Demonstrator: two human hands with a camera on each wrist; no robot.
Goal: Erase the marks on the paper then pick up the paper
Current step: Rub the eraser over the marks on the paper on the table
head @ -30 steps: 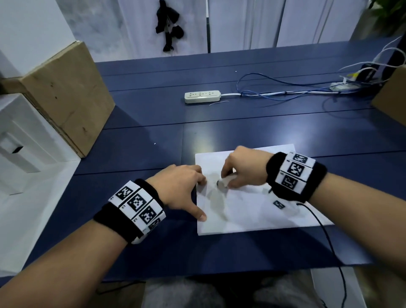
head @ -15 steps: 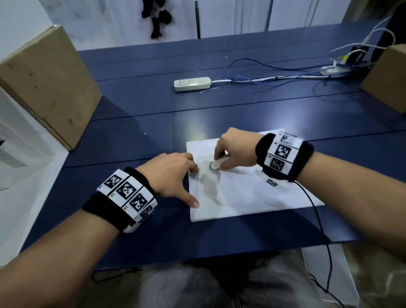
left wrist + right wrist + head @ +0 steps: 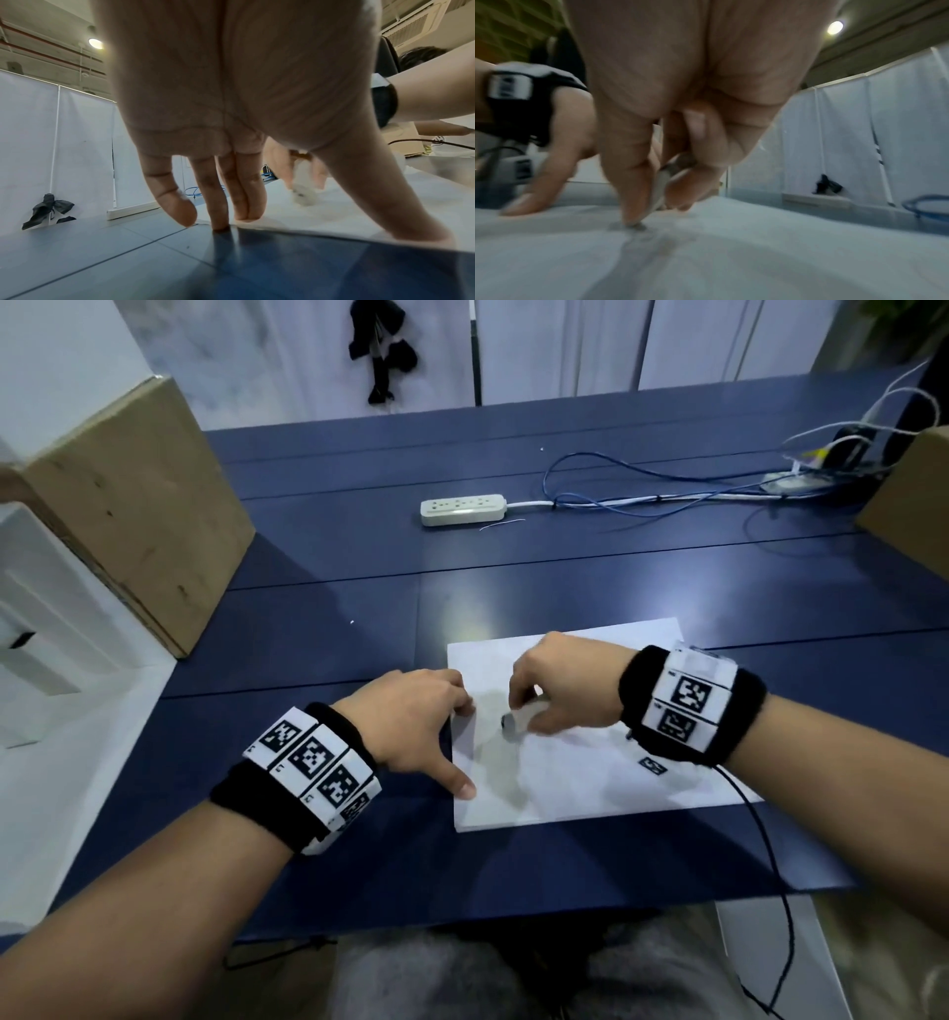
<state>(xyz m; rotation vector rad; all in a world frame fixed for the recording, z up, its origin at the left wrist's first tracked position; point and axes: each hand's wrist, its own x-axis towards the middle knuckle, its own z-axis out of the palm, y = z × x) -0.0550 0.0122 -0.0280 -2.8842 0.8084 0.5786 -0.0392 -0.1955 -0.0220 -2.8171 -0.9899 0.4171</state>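
Observation:
A white sheet of paper (image 3: 590,773) lies flat on the dark blue table (image 3: 334,649), near its front edge. My left hand (image 3: 416,716) presses the paper's left edge with straight, spread fingers (image 3: 218,205) and thumb. My right hand (image 3: 560,688) pinches a small white eraser (image 3: 516,720) between thumb and fingers, its dirty tip down on the paper's upper left part. The eraser (image 3: 304,188) shows blurred in the left wrist view. In the right wrist view the eraser (image 3: 661,188) touches the paper (image 3: 757,253) beside faint grey marks (image 3: 634,243).
A cardboard box (image 3: 128,516) stands at the left, with white shelving (image 3: 46,634) beside it. A white power strip (image 3: 462,508) and blue and white cables (image 3: 642,498) lie farther back. Another box (image 3: 909,505) sits at the right edge. A black cable (image 3: 770,865) hangs from my right wrist.
My right hand with the eraser has shifted slightly over the same spot of the paper. The left hand keeps pressing the paper's left edge.

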